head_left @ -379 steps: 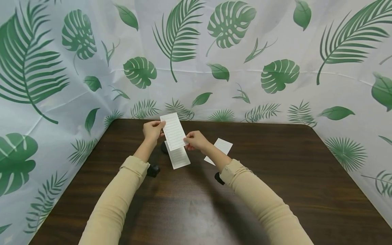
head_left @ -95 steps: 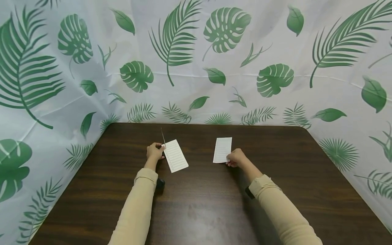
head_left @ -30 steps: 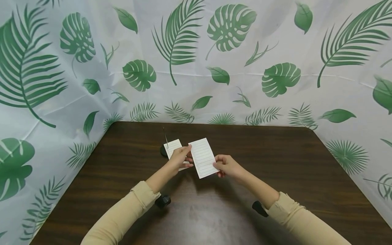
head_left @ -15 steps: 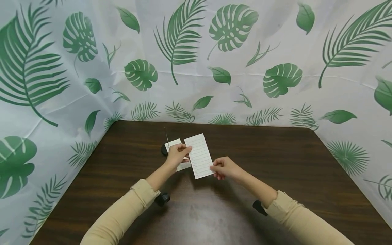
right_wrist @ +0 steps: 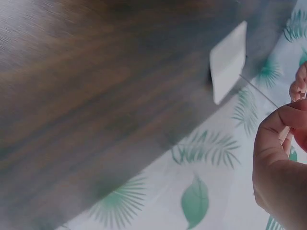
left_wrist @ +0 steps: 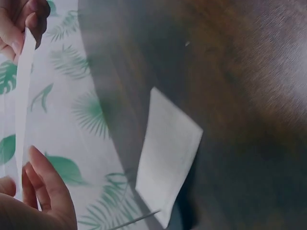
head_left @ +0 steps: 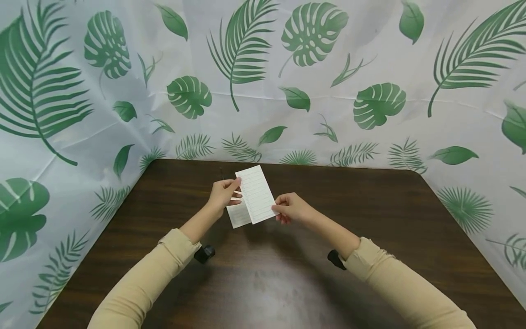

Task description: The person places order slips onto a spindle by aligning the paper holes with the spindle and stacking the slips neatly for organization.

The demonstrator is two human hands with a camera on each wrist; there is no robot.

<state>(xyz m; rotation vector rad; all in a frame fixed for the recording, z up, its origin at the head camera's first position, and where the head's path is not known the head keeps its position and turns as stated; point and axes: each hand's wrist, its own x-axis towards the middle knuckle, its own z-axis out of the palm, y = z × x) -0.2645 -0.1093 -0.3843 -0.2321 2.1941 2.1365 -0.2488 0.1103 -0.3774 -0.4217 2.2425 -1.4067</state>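
Both hands hold one lined paper slip [head_left: 256, 194] raised above the table. My left hand [head_left: 223, 194] pinches its upper left edge between thumb and fingers. At its lower right corner, my right hand [head_left: 292, 206] grips the slip. Below and behind it, a second lined slip [head_left: 238, 216] sits on a paper spike; the left wrist view shows the thin metal rod [left_wrist: 139, 220] passing through this lower slip [left_wrist: 168, 148] near one end. The rod [right_wrist: 259, 91] also stands out in the right wrist view. The spike's base is mostly hidden.
The dark wooden table [head_left: 370, 219] spreads around the hands. A white curtain [head_left: 255, 105] with green leaf prints hangs behind the table and along its sides. Black wrist cameras [head_left: 204, 253] hang under both wrists.
Earlier the right hand took the slip from the table's right part; then the left hand gripped it too. Over the last second both hands carried it left and farther back, over the spiked slip.
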